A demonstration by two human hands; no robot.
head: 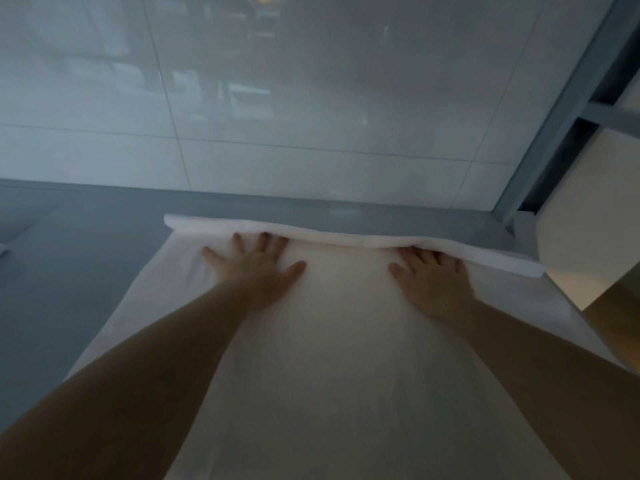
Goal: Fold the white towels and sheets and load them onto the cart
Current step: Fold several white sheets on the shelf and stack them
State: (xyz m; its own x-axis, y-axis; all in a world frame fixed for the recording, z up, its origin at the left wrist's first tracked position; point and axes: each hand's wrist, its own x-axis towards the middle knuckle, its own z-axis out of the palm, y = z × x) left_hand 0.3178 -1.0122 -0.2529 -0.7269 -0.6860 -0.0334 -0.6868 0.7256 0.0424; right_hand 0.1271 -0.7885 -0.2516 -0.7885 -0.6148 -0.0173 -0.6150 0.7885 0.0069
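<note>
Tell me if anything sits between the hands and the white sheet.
Nothing does: the left hand and right hand already press flat on the white sheet, just behind its rolled far edge.

The sheet [346, 341] is plain white with no print, taking a warm cream cast through its middle and a cooler, bluish white along its edges and along the rolled fold at 12 o'clock. The worktop [86, 254] beneath it is a flat, unpatterned grey-blue. Toward 12 o'clock the wall [311, 116] is pale glossy grey-white, ruled into large rectangles by thin darker lines and carrying blurred reflections. At 2 o'clock a frame [568, 109] is dull grey-blue, and beside it at 3 o'clock a panel [588, 220] is plain cream
</note>
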